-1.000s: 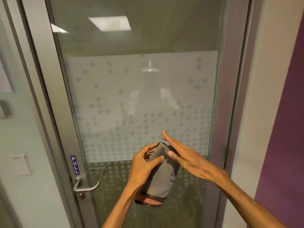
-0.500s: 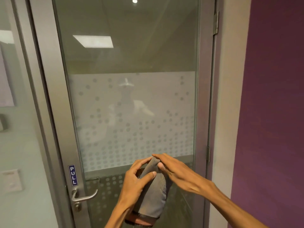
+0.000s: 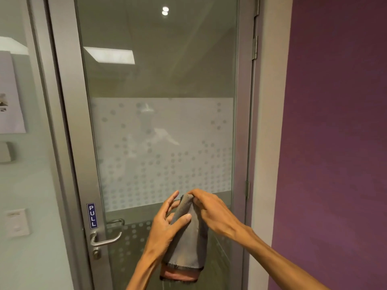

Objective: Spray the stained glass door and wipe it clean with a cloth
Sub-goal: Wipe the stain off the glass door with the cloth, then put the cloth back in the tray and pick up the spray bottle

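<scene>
A glass door (image 3: 159,80) in a grey metal frame fills the view, with a frosted dotted band across its middle. In front of its lower part hangs a grey cloth (image 3: 188,241) with a pinkish bottom edge. My left hand (image 3: 165,229) grips the cloth's side, thumb across the front. My right hand (image 3: 211,210) pinches the cloth's top edge with its fingertips. Both hands are held just short of the glass. No spray bottle is in view.
A lever handle (image 3: 106,239) and a blue PULL sign (image 3: 92,215) sit on the door's left stile. Hinges (image 3: 254,47) line the right edge. A purple wall (image 3: 335,143) stands to the right, and a pale wall with a switch plate (image 3: 17,222) to the left.
The view has tilted upward, so more upper glass shows and the hands sit lower. My right hand went from flat over the cloth to pinching its top edge.
</scene>
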The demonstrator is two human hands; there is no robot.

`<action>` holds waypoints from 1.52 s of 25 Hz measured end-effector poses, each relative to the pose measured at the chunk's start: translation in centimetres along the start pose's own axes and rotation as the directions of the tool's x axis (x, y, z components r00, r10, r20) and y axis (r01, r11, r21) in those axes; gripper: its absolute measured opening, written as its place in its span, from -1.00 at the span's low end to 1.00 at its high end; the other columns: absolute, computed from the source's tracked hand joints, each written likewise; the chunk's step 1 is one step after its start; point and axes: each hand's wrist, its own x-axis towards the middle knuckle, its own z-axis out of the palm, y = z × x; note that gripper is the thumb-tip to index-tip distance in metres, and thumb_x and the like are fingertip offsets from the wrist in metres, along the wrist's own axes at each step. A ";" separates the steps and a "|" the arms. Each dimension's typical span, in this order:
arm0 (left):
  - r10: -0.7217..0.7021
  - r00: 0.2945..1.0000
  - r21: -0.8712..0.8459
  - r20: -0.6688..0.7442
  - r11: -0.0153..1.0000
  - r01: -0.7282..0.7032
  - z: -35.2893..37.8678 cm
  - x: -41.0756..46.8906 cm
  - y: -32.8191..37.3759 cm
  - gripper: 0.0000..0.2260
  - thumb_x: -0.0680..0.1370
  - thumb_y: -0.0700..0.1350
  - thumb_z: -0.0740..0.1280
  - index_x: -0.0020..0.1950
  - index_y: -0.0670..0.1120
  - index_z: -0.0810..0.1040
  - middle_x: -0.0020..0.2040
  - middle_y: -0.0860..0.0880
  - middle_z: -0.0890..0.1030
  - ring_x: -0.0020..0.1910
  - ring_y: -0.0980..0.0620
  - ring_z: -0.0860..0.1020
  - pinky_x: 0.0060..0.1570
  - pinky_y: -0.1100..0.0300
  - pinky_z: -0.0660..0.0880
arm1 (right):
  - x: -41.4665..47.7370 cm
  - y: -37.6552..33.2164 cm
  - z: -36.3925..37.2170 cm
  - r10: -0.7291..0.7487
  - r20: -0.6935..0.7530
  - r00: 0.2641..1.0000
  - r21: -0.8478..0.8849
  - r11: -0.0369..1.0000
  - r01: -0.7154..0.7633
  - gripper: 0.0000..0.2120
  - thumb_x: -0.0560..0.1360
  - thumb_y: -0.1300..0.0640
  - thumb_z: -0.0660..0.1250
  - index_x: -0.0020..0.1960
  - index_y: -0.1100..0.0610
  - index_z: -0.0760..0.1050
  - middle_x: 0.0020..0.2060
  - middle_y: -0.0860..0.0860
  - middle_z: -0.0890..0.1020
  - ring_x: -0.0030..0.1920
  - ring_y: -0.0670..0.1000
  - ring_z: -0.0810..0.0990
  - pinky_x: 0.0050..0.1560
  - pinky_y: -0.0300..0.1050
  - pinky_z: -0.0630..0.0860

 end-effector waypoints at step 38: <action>-0.270 0.022 -0.202 -0.963 0.772 0.603 -13.2 -44.8 6.9 -0.88 0.55 -0.27 0.42 -0.06 -0.05 0.57 -0.22 0.05 0.57 -0.27 0.17 0.49 -0.28 0.31 0.41 | -13.7 -23.1 32.2 -0.155 0.707 0.690 0.637 0.564 -0.525 -0.67 0.63 0.30 0.06 0.27 0.11 0.50 0.16 0.16 0.63 0.14 0.20 0.62 0.20 0.29 0.57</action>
